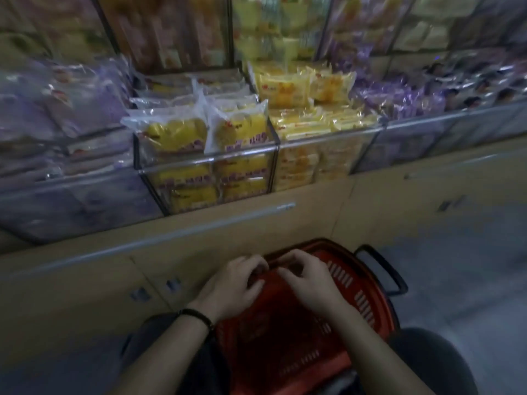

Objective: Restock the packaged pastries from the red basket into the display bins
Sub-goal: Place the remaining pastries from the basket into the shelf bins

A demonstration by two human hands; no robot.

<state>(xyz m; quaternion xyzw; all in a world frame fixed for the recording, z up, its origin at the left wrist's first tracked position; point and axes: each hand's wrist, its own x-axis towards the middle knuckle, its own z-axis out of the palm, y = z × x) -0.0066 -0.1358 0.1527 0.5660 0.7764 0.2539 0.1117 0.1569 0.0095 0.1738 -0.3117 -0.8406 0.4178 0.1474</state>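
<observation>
Head view, looking down on a red slotted plastic basket [352, 283], low and centre between two dark-clad knees [433, 360]. Curved black handle [382, 269] swung out to the right of the basket, clear of both hands. Left hand [228, 286] at the basket's far left rim, a thin black bracelet [199, 313] round its wrist. Right hand [310, 280] just beside it, over the far rim and the inside of the basket. Fingers [258, 263] of both hands curled, tips close together and nearly meeting. Cannot tell, through blur and dim light, whether pinching the rim, a wrapper or nothing. Inside of the basket too dark to make out. Beyond the basket, a long tan cabinet front [256, 223] with a pale rail across it. Above and beyond that, straight ahead of the basket, a clear-walled display bin [208, 160] stacked past its rim with yellow packaged pastries in clear wrappers [236, 129]. Touching that bin, further right of the basket, a second clear bin of paler yellow packets [322, 124]. Purple-wrapped packets [57, 104] heaped in the bins far to the left of the basket, more of them far to the right. Grey floor [470, 252] to the right of the basket.
</observation>
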